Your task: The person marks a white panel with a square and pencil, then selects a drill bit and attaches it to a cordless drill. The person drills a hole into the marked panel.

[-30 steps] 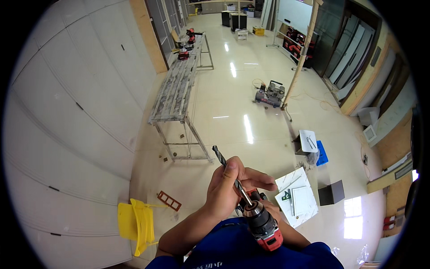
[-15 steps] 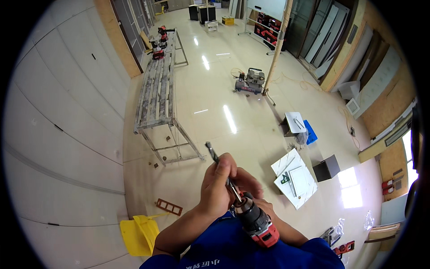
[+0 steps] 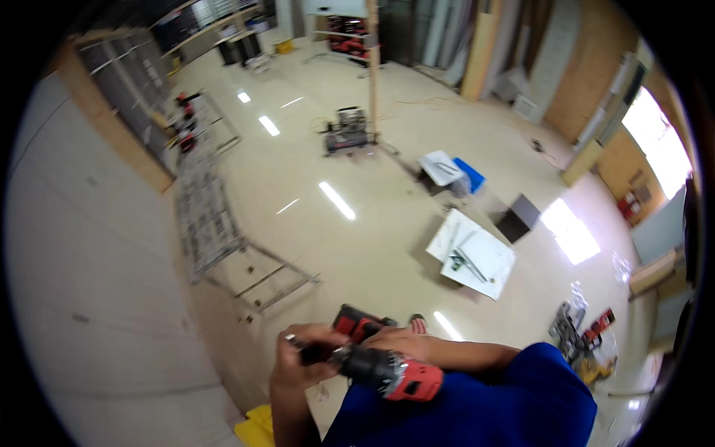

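Workshop floor [image 3: 335, 223], glossy cream, with pale panelled wall [image 3: 82, 298] at left. Metal scaffold frame [image 3: 216, 231], grey lattice, lies beside the wall. White flat sheets [image 3: 473, 253] on the floor at mid-right; blue flat box [image 3: 471, 176] and dark cube-shaped box [image 3: 519, 217] close by. Yellow folded item [image 3: 257, 432] at bottom edge. Left hand [image 3: 302, 365], fingers curled around the drill's front end. Cordless drill [image 3: 387, 371], red and black plastic, held level at chest height. Right hand [image 3: 406, 344] rests on top of it; finger state cannot be told.

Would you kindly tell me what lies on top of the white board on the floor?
On the white board lies a small dark tool, too blurred to identify. Whatever is beneath the board is covered.
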`<state>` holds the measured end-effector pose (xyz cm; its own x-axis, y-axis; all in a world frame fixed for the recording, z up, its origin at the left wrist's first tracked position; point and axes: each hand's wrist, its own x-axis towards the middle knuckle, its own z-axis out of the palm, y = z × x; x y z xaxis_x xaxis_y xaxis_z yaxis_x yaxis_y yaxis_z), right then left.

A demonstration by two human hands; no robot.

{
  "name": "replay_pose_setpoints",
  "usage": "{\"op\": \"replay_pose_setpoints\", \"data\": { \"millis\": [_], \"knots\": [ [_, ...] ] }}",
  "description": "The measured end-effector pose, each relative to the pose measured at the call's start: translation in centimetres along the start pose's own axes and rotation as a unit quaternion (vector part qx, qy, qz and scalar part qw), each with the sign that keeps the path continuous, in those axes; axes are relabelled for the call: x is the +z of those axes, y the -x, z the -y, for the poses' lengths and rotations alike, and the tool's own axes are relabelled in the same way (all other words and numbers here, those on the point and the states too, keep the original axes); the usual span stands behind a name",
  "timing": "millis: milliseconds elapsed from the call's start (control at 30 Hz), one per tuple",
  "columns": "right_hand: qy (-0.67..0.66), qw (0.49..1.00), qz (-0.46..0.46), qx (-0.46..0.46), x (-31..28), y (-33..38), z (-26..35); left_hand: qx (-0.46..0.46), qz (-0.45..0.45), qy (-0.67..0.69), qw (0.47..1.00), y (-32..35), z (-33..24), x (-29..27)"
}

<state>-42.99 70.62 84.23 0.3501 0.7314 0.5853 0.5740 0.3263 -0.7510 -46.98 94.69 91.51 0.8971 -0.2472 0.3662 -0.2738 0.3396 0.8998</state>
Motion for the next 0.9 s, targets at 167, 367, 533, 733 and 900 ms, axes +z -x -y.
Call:
{"op": "replay_pose_setpoints", "data": {
  "millis": [167, 367, 533, 733, 900],
  "knots": [
    [-0.05, 0.997, -0.029, -0.044, 1.0, -1.4, -0.2, -0.1, -0.111, 0.02, 0.989, 1.2, -1.2, 0.6],
    [-0.046, 0.996, -0.045, -0.059, 0.9, -1.1, -0.6, -0.113, -0.111, -0.04, 0.987, 1.2, -1.6, 0.5],
    [0.01, 0.999, -0.031, -0.039, 1.5, -0.3, -1.9, -0.035, -0.202, 0.139, 0.969, 1.2, -1.2, -1.5],
    [0.072, 0.997, -0.015, -0.018, 0.7, 2.8, -2.2, 0.042, -0.154, 0.252, 0.955, -3.2, -5.3, 2.9],
    [-0.011, 0.99, 0.005, -0.143, -0.4, -1.8, -2.3, 0.056, -0.163, 0.248, 0.953, -3.2, -5.8, 4.3]
  ]
}}
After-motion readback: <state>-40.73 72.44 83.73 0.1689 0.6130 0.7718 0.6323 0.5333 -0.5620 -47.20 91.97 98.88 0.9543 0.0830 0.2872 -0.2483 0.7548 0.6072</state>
